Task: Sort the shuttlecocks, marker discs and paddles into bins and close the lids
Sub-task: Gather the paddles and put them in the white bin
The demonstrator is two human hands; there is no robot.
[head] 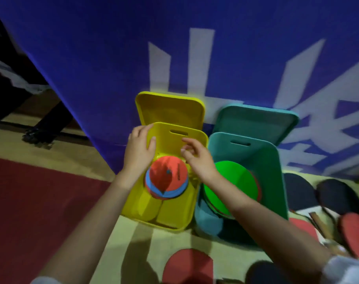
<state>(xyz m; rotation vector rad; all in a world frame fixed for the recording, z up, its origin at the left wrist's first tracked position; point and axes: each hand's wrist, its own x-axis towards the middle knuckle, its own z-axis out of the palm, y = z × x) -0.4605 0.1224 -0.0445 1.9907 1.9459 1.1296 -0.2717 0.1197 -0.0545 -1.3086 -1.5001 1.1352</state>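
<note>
Disc stack [166,181] in left bin [174,220], paddles [336,196] right of right bin [277,181]

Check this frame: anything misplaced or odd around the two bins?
Paddles lie scattered on the floor right of the green bin, unsorted. Both lids are up. Marker discs sit stacked in the yellow bin; a green disc lies tilted in the green bin.

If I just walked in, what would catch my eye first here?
Two open bins against a blue banner: a yellow bin holding a stack of orange and blue marker discs, and a teal bin to its right with a bright green disc. Both hands, left hand and right hand, reach over the yellow bin.
</note>
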